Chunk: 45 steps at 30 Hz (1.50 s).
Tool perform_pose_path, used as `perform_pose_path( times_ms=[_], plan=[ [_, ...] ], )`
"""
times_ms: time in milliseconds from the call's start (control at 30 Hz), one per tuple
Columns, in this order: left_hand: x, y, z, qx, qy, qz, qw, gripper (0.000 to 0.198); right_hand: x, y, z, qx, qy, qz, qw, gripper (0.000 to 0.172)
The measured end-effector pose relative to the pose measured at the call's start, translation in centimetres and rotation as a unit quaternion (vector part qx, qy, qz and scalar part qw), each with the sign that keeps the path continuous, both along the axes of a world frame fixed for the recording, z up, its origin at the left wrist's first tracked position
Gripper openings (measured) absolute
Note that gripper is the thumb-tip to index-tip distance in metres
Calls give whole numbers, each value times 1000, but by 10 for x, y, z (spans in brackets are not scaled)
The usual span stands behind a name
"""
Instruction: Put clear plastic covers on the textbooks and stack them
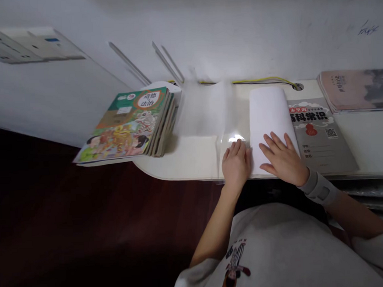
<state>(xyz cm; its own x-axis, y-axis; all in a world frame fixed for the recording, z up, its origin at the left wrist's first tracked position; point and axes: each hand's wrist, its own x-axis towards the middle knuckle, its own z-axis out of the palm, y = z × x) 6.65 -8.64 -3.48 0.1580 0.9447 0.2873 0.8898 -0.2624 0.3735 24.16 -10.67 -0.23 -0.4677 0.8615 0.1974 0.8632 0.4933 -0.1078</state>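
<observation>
My right hand (282, 159) lies with spread fingers on a white page (268, 113) that curves up from an opened book. The page partly covers a grey book cover (326, 149) with a red-and-black title and a QR code. To its left, my left hand (236, 164) rests palm down, fingers close together, on a clear plastic book cover (220, 116) beside the page's left edge. Light glints off the plastic just above those fingertips. The plastic spreads left over the white desk, and its front edge hangs slightly past the desk's rim.
A stack of books (123, 125) with a green illustrated top cover sits at the desk's left end, overhanging its edge. Pinkish books (357, 90) lie at the back right. A yellow cable (262, 80) runs along the wall to a desk hole (298, 86). Wall sockets (29, 46) are upper left.
</observation>
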Motion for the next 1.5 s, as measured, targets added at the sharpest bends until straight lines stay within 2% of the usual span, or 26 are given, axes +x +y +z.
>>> perform_pose_path(
  times_ms=[100, 200, 300, 333, 433, 533, 667, 800, 1000, 1300, 1433, 1500],
  plan=[
    [6, -3, 1, -11, 32, 4, 999, 45, -3, -1, 6, -5, -5, 21, 1000, 50],
    [9, -4, -3, -12, 62, -3, 998, 50, 2, 20, 20, -7, -23, 28, 999, 48],
    [8, -5, -8, -5, 74, -4, 997, 48, 14, 76, 33, -6, -24, -19, 1000, 48],
    [8, -5, -9, -2, 73, -3, 997, 47, 18, 100, 35, -7, -13, -58, 998, 51],
    [7, -5, -11, 5, 67, -1, 998, 46, 27, 167, 34, -40, 12, -132, 990, 72],
    [6, -5, -12, 8, 59, 1, 998, 48, 29, 199, 25, -77, -3, -143, 987, 75],
    [5, -3, -16, 13, 45, 7, 999, 50, 26, 194, 15, -31, -27, -166, 985, 64],
    [3, 2, -21, 19, 19, -3, 1000, 44, 25, 189, 12, -28, -42, -170, 984, 55],
    [1, 4, -27, 37, -23, -7, 999, 31, 26, 196, 6, -40, -57, -164, 984, 54],
    [3, 3, -27, 36, -31, 5, 999, 32, 22, 196, 3, -46, -51, -132, 989, 54],
    [0, 6, -27, 34, -38, -1, 999, 33, 20, 196, 2, -49, -43, -143, 987, 58],
    [-1, 4, -22, 29, -48, -4, 998, 34, 18, 194, 1, -49, -37, -159, 985, 59]
  ],
)
